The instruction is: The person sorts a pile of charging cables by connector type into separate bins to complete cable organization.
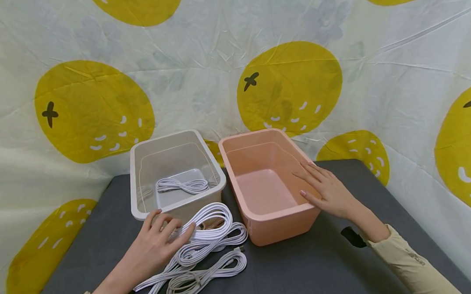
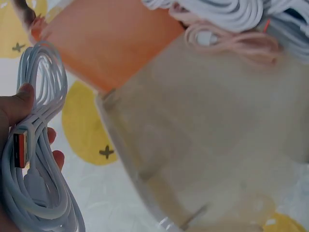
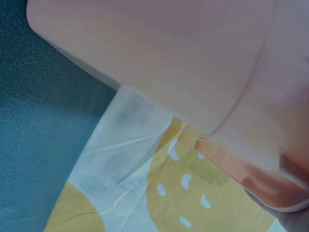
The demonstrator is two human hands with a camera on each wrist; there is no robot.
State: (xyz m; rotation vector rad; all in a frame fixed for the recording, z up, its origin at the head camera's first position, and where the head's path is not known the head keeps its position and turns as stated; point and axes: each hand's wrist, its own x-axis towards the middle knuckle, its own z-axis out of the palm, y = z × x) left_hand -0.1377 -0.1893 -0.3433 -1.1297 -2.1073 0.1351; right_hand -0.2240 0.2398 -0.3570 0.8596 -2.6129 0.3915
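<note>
My left hand (image 1: pixel 160 238) grips a coiled white USB cable (image 1: pixel 218 209), raised in front of the beige bin. In the left wrist view, the thumb lies across the cable coil (image 2: pixel 50 104) and its USB plug (image 2: pixel 20 150) shows. My right hand (image 1: pixel 330 193) lies on the right rim of the pink bin (image 1: pixel 282 215), its fingers extended over the inside. The right wrist view shows that bin's outer wall (image 3: pixel 145 53). Inside the beige bin (image 1: pixel 137 204) lies another white cable bundle (image 1: pixel 182 185).
More white cables (image 1: pixel 237 234) lie on the dark table (image 1: pixel 304 275) beneath the left hand, with a greyish tied cable (image 1: pixel 186 289) at the front. A pinkish cable (image 2: pixel 227 43) is among them. A patterned cloth (image 1: pixel 201 91) hangs behind the bins.
</note>
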